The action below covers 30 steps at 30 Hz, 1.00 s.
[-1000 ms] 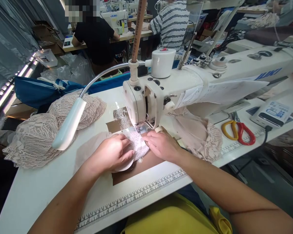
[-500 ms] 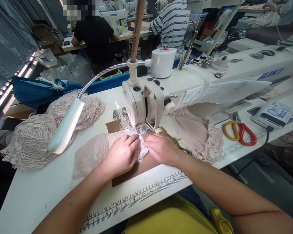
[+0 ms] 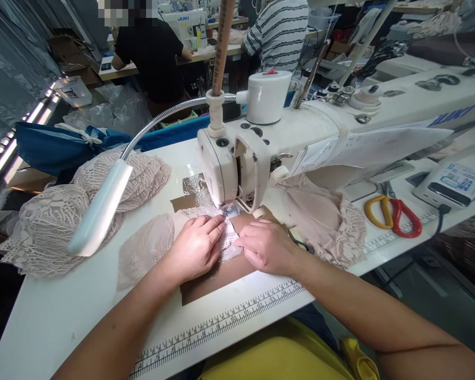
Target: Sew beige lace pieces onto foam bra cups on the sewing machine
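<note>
A piece of pale lace fabric lies under the needle area of a white sewing machine, brightly lit there. My left hand rests on it, palm down, fingers stretched flat and tips close to the presser foot. To the right, my right hand has its fingers curled, with thumb and forefinger pinching the lace's right edge. A sheer beige part of the fabric spreads out left of my left hand. The needle tip is too small to make out.
Bunched lace lies at the left under a lamp on a bendy neck. More beige fabric sits right of the machine head, beside scissors with red and yellow handles. A ruler strip runs along the table's front. Two people work behind.
My right hand has shifted slightly right and towards me, away from the needle. More of the lace shows between the hands. My left hand stays nearly in place; the view has turned slightly.
</note>
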{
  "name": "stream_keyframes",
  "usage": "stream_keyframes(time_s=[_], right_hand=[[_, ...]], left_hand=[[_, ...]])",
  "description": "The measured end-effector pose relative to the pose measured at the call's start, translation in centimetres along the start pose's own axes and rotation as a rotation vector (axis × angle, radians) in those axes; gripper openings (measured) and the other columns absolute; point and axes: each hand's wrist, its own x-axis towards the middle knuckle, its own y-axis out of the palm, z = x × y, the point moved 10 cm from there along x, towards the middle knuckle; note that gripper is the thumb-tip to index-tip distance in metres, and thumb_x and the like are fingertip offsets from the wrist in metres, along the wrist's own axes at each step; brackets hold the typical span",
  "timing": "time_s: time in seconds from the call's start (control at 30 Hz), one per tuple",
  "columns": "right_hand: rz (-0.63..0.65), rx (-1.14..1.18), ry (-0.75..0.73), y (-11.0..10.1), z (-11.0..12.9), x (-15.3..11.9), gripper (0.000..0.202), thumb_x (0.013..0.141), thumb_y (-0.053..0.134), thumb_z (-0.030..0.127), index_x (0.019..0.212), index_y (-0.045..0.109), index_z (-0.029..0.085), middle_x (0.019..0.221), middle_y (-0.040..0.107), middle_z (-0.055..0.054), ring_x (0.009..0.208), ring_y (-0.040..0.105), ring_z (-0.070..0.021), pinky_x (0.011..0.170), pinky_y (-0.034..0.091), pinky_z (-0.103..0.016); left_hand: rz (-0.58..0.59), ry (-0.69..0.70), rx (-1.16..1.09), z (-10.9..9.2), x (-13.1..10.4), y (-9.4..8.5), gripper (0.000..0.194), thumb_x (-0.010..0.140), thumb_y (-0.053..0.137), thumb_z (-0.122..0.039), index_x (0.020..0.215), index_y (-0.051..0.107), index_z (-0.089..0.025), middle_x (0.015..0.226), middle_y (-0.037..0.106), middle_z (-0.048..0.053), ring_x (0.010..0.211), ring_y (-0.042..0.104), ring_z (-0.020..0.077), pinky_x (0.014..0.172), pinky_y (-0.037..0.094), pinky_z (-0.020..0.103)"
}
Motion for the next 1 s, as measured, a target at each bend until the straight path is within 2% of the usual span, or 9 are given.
stream_keyframes(time_s=[0.27,0.43,0.57,0.73,1.0], right_hand=[[0.006,0.03,0.02,-0.2,0.1,0.0,0.023,0.073,0.052,0.011,0.078,0.072,0.019,0.067,0.059,-0.002,0.066,0.048,-0.0158,0.064,0.034,-0.029],[-0.002,0.066,0.058,-0.1,-0.3,0.1,0.027,0.074,0.052,0.009,0.086,0.073,0.019,0.071,0.06,-0.002,0.071,0.048,-0.0161,0.065,0.036,-0.028],[0.023,0.1,0.104,0.2,-0.7,0.2,0.028,0.076,0.053,0.009,0.091,0.073,0.021,0.073,0.06,-0.002,0.073,0.048,-0.0159,0.067,0.037,-0.028],[0.044,0.143,0.133,0.3,-0.9,0.3,0.029,0.076,0.051,0.008,0.091,0.074,0.021,0.072,0.059,-0.002,0.073,0.048,-0.016,0.067,0.037,-0.027],[0.044,0.164,0.135,0.5,-0.8,0.6,0.03,0.079,0.051,0.008,0.096,0.073,0.021,0.076,0.058,-0.003,0.076,0.046,-0.0167,0.07,0.037,-0.028]], left_hand=[[0.014,-0.016,-0.001,1.0,0.5,0.3,0.047,0.085,0.048,-0.022,0.13,0.055,-0.009,0.137,0.054,0.011,0.107,0.052,0.0293,0.092,0.047,0.046],[-0.039,-0.018,0.024,1.6,0.6,-0.1,0.042,0.087,0.05,-0.022,0.128,0.056,-0.011,0.135,0.056,0.012,0.11,0.052,0.0297,0.092,0.047,0.046],[-0.091,0.001,0.053,0.9,0.5,-0.7,0.034,0.091,0.045,-0.017,0.12,0.061,-0.012,0.13,0.06,0.011,0.109,0.053,0.028,0.092,0.046,0.044],[-0.057,0.015,0.048,-0.3,0.3,-0.7,0.035,0.088,0.046,-0.015,0.12,0.061,-0.012,0.129,0.06,0.01,0.1,0.055,0.0262,0.088,0.046,0.042],[-0.063,-0.005,0.073,0.7,0.4,-0.3,0.039,0.088,0.044,-0.013,0.122,0.06,-0.014,0.131,0.059,0.009,0.102,0.054,0.0275,0.088,0.045,0.044]])
